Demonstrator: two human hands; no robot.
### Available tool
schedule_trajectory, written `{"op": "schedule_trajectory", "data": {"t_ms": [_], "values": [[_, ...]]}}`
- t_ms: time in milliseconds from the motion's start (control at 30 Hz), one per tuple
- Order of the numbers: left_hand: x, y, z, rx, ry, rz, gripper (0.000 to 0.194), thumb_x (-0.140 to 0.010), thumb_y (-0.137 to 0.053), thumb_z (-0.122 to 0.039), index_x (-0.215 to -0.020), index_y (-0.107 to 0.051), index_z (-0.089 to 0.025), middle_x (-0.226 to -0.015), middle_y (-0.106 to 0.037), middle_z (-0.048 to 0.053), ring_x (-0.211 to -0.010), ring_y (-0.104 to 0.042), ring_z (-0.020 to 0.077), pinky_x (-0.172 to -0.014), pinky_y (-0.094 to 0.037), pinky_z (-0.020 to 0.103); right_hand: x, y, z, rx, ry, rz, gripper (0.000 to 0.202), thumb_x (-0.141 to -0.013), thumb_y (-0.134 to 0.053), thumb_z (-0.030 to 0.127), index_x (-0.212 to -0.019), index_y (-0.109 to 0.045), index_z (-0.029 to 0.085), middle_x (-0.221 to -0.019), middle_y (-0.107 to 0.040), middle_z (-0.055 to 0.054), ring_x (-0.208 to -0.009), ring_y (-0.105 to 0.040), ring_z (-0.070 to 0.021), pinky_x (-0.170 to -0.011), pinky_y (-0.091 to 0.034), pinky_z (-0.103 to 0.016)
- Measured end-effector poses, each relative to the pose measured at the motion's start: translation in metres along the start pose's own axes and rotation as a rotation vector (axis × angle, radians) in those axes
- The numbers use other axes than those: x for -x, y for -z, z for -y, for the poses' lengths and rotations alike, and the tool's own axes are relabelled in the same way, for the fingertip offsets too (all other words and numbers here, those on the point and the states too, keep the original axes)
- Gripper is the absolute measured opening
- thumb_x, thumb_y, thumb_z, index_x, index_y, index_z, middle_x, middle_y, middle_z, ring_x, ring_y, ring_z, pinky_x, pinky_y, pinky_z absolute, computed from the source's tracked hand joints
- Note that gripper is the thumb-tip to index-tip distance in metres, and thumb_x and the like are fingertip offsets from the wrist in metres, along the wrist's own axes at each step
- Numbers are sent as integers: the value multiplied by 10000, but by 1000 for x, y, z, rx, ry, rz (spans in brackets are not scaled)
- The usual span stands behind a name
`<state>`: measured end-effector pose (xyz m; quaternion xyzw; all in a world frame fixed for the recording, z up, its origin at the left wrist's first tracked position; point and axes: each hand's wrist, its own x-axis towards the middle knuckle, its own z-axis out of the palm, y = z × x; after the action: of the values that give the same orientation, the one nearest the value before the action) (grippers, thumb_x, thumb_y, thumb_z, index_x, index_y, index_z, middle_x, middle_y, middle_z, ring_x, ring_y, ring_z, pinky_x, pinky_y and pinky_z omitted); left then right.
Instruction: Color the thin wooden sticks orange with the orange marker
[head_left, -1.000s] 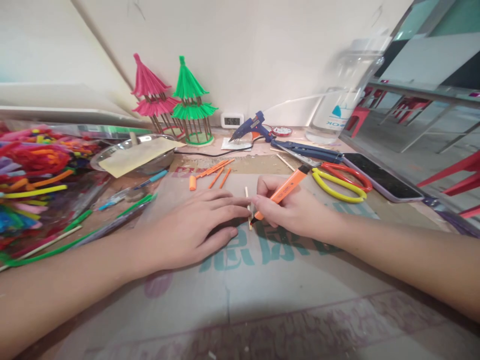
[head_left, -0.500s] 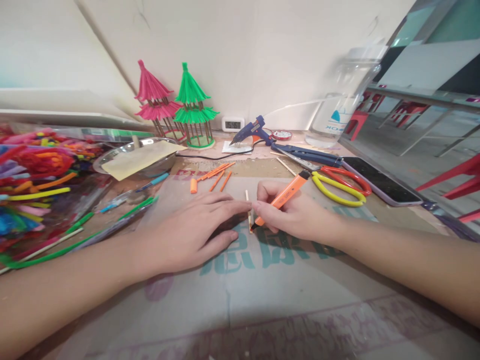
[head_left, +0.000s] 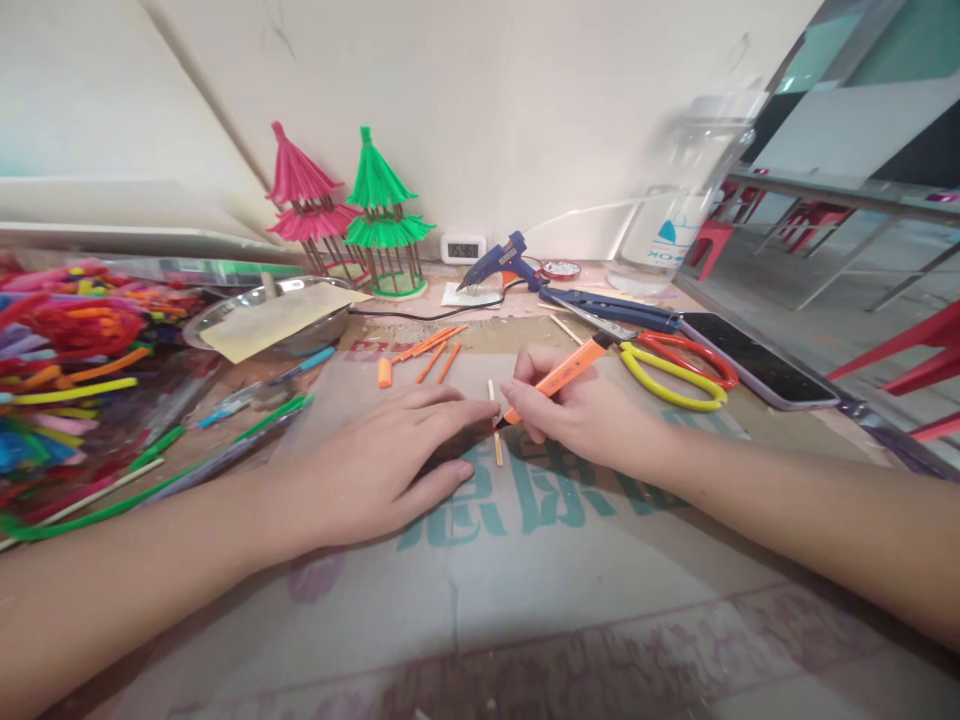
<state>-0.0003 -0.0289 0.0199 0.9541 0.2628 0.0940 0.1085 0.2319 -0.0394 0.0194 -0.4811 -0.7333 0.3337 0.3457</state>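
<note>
A thin pale wooden stick (head_left: 499, 452) lies on the covered tabletop, partly orange near its lower end. My left hand (head_left: 397, 455) rests flat with fingers stretched, its index fingertip on the stick's middle. My right hand (head_left: 581, 415) grips an orange highlighter (head_left: 562, 377), tilted so that its dark tip touches the stick beside that fingertip. Behind my left hand stand an orange cap (head_left: 385, 373) and several orange-coloured sticks (head_left: 429, 346) lying loose.
Pink (head_left: 300, 180) and green (head_left: 382, 190) pagoda models stand at the back beside a blue glue gun (head_left: 495, 262). Pliers (head_left: 671, 375), a phone (head_left: 757, 360) and a clear bottle (head_left: 664, 225) are right. Pipe cleaners (head_left: 67, 350) and a metal dish (head_left: 285, 335) are left.
My right hand has moved the highlighter tip up along the stick, from its lower end to near my left index fingertip. My left hand stays in place.
</note>
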Motion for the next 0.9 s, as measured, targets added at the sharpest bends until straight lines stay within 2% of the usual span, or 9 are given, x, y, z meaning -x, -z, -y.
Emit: {"op": "schedule_trajectory", "data": {"t_ms": [267, 467, 567, 767, 900], "values": [[0, 0, 0, 28, -11, -13, 350, -1028, -453, -335, -1353, -532, -230, -1308, -602, 101, -1195, -573, 274, -1015, -453, 434, 4, 0, -1, -115, 14, 136, 239, -921, -553, 298, -725, -436, 226, -523, -529, 68, -461, -465, -93, -459, -366, -220], [-1, 0, 0, 8, -5, -6, 430, -1024, -458, -332, -1445, -472, -245, -1330, -589, 109, -1231, -554, 292, -1040, -444, 458, -1, 0, 1, 8, -2, -21, 248, -923, -551, 305, -711, -452, 221, -529, -522, 59, -486, -468, -100, -485, -364, -232], [-1, 0, 0, 11, -6, -7, 436, -1024, -460, -332, -1454, -464, -259, -1344, -585, 101, -1242, -552, 290, -1052, -438, 461, -1, 1, 1, 10, -14, -13, 245, -925, -550, 313, -719, -454, 221, -529, -533, 57, -491, -482, -102, -489, -372, -231], [0, 0, 0, 22, 0, -12, 391, -1026, -456, -339, -1398, -511, -232, -1315, -597, 109, -1211, -570, 287, -1026, -458, 451, 2, 2, 0, -73, -26, 106, 242, -914, -559, 321, -728, -435, 229, -505, -520, 70, -460, -472, -100, -464, -371, -223], [0, 0, 0, 16, -4, -8, 405, -1026, -456, -335, -1418, -490, -240, -1339, -582, 107, -1233, -555, 287, -1044, -444, 460, 1, 2, 1, -23, -37, 32, 240, -914, -555, 316, -722, -442, 224, -511, -525, 63, -464, -473, -98, -459, -362, -221]]}}
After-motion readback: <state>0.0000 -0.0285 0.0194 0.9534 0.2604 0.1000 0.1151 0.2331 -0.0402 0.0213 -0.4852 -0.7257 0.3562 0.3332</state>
